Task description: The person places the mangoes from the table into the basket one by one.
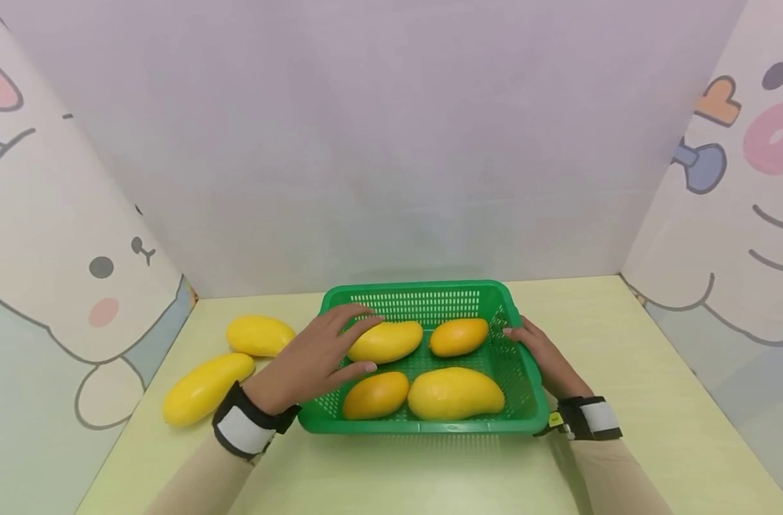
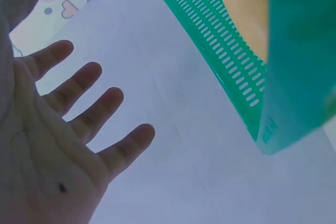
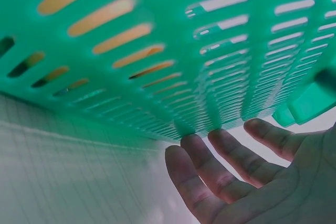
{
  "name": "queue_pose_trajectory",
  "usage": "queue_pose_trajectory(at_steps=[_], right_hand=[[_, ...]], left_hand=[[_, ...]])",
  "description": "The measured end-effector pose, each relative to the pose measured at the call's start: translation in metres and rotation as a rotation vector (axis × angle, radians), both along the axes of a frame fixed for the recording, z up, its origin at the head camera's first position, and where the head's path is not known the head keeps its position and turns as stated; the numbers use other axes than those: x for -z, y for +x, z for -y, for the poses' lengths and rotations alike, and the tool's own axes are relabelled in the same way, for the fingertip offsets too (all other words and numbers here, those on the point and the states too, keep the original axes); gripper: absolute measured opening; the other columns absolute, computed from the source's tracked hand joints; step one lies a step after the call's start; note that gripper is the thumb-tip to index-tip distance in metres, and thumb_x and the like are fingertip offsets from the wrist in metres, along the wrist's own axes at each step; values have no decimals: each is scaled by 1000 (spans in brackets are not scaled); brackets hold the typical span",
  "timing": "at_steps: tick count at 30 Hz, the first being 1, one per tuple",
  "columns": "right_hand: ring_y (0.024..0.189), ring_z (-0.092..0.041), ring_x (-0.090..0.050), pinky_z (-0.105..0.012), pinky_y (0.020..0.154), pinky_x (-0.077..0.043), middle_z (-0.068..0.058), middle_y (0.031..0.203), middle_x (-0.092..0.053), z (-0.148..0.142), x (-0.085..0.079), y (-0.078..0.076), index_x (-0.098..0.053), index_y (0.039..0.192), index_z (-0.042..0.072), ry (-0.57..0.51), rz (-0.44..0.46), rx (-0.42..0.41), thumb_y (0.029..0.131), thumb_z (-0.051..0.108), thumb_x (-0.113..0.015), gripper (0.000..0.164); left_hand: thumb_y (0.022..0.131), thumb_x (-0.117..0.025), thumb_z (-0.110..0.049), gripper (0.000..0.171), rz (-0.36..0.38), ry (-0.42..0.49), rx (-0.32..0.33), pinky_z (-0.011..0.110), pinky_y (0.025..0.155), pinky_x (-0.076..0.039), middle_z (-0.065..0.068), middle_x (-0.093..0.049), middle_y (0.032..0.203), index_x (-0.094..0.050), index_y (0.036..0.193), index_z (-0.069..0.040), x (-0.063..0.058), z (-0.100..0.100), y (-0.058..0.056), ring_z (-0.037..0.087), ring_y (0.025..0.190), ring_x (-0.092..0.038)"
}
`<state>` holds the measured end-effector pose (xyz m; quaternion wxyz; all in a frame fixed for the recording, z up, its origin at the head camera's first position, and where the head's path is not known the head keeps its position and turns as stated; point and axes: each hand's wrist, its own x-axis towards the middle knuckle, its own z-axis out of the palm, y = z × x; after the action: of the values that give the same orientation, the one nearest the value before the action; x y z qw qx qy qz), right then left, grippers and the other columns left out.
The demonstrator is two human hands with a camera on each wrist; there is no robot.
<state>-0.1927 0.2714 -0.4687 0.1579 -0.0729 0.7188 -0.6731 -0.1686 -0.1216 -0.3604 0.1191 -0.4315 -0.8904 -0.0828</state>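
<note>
- Over the left end of the green basket [image 1: 468, 427], your left hand [image 1: 317, 352] spreads its fingers, gripping nothing.
- Toward the basket's back-left corner, below those fingers and to their right, lies a yellow mango [image 1: 391, 342], long axis roughly along the basket's length; your left hand is nearer.
- At the basket's right rim, your right hand [image 1: 552, 358] pinches the wall, thumb inside, fingers outside.

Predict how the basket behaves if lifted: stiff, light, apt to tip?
The basket itself is probably light, since its walls are slotted. It likely holds its shape, perhaps flexing slightly: the broad rim shows no sag. The four rounded mangoes inside may roll if it tilts, shifting its balance.
</note>
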Motion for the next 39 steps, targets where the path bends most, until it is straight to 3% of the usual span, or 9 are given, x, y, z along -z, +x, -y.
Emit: queue_pose_trajectory(at_steps=[6,12,18,26,34,39], right_hand=[[108,-41,-53,-44,79,-52,-27,132,-41,0,0,0,-14,150,18,-4,-4,-5,99,38,-38,60],[109,-42,-52,-45,80,-52,-27,133,-40,-1,1,0,-13,150,18,-4,1,-4,99,38,-38,60],[108,-42,-53,-45,78,-52,-29,132,-40,-2,4,1,-14,150,18,-10,8,-2,99,36,-38,59],[108,-42,-53,-46,79,-52,-28,131,-41,-1,2,0,-13,150,20,-8,8,1,99,37,-38,60],[105,-40,-55,-48,79,-51,-29,129,-42,-2,0,1,-13,150,19,13,25,22,99,37,-38,60],[105,-39,-55,-47,79,-51,-28,130,-42,-2,-1,-1,-12,151,19,23,32,16,99,38,-37,60]], left_hand=[[92,-47,-52,63,-15,47,-55,47,108,-25,6,-34,144,-31,146,-24,1,11,5,24,138,-23],[90,-48,-55,67,-34,67,-80,51,109,-18,6,-33,144,-30,146,-25,4,18,6,25,138,-22],[88,-52,-54,68,-20,100,-101,53,108,-19,6,-33,145,-30,146,-26,11,26,7,26,136,-24],[86,-57,-51,68,36,204,-191,49,105,-24,1,-31,146,-31,145,-31,22,42,11,23,136,-25],[86,-58,-47,66,3,234,-221,52,104,-25,6,-34,144,-34,144,-26,20,55,8,27,133,-28],[86,-58,-48,67,5,237,-273,50,105,-24,4,-33,145,-33,145,-28,19,63,8,26,133,-28]])
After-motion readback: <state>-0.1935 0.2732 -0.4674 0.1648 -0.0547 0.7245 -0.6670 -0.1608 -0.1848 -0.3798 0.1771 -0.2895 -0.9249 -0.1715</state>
